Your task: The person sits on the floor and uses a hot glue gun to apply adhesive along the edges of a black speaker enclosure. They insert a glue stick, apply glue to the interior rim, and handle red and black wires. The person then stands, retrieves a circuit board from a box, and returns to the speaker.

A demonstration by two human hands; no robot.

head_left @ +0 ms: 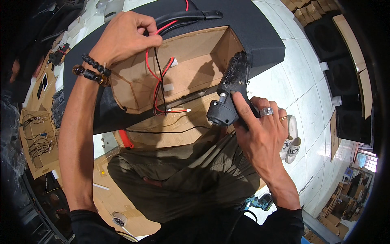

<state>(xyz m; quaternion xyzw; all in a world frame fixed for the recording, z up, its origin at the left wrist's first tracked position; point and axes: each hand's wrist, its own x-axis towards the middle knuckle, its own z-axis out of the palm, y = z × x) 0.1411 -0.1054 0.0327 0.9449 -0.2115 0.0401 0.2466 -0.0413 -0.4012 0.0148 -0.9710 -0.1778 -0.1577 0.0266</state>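
A thin red-and-black wire pair [156,77] hangs slack into an open, black-covered fibreboard speaker box [195,53]; a grimy black glue gun [229,95] rests tilted against its right edge.

Brown cardboard boxes [38,142] holding black wire bundles sit at the left edge.

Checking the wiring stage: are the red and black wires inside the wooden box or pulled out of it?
Partly out. The left hand pinches the wires above the box; their white-plugged ends hang past its lower edge.
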